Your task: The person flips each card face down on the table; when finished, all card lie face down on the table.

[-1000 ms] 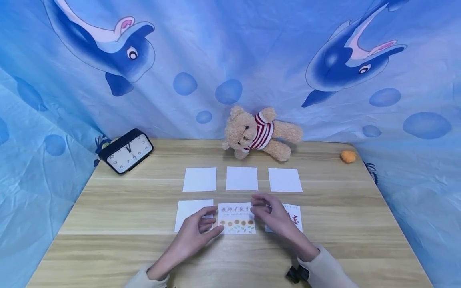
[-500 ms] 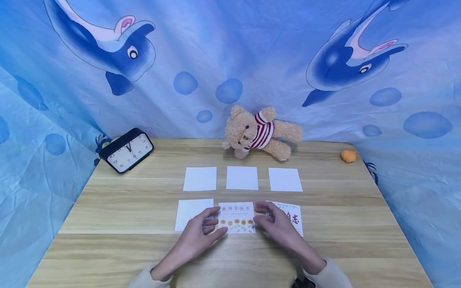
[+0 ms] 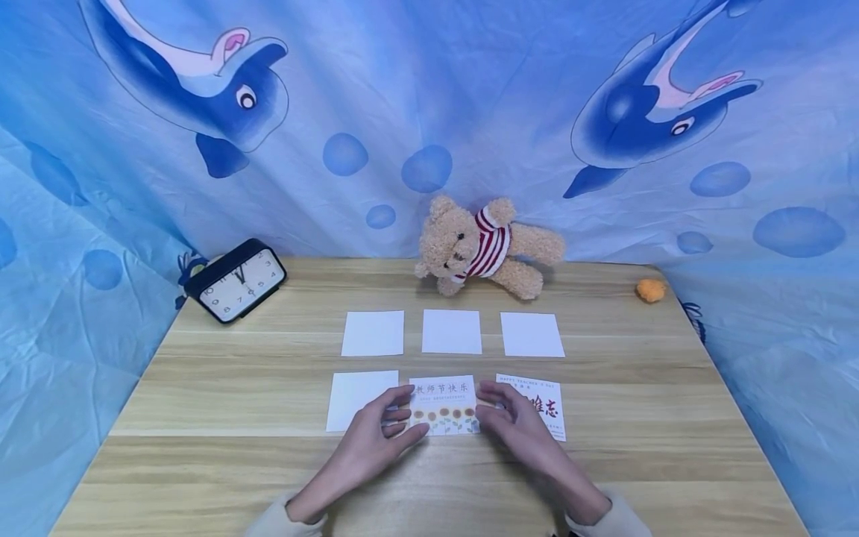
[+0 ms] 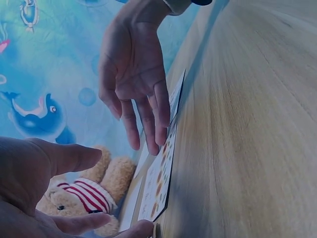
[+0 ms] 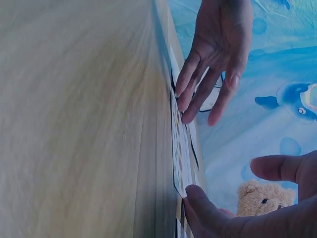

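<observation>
A sunflower greeting card (image 3: 444, 400) printed with Chinese characters lies face up in the middle of the near row. My left hand (image 3: 373, 434) is at its left edge, fingertips by the side and thumb near the lower corner. At the opposite edge is my right hand (image 3: 523, 432), its fingers partly over a card with red characters (image 3: 552, 409). Both hands have relaxed fingers, and neither grips the card. In the left wrist view, the sunflower card (image 4: 159, 183) lies flat between the two hands. A blank white card (image 3: 352, 399) is partly covered by my left hand.
Three blank white cards, left (image 3: 373, 333), middle (image 3: 452, 332) and right (image 3: 532, 334), form the far row. Behind them a teddy bear (image 3: 490, 246) lies on its side. A clock (image 3: 238, 282) stands back left; a small orange object (image 3: 650, 290) lies back right.
My right hand has come down and away from the sunflower card's upper right corner to its right edge. Both hands and the card have shifted slightly right, showing more of the red-character card.
</observation>
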Motion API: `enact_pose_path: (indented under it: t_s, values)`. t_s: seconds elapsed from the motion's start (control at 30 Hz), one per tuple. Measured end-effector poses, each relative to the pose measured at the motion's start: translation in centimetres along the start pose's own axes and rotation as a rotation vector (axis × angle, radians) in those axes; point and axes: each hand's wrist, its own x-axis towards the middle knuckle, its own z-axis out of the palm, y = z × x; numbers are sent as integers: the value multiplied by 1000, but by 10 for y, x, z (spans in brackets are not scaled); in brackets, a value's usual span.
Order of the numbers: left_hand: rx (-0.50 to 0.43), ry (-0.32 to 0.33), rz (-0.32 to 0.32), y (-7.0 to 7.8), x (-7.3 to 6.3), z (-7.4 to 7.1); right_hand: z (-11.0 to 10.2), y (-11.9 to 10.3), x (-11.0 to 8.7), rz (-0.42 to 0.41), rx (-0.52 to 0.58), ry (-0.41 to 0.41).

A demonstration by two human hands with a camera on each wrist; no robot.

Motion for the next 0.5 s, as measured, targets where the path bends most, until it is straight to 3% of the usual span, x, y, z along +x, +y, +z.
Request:
enact_pose_path:
  t_s: [0.17,0.3,0.5]
  values:
    - [-31,1,-3,0,-1,0,3,0,0,18,81,38]
    - [-22,-7,-5,0,-2,0,2,1,0,33,175,10]
    - [25,-27,-1,1,-3,0,-1,0,1,42,213,-24]
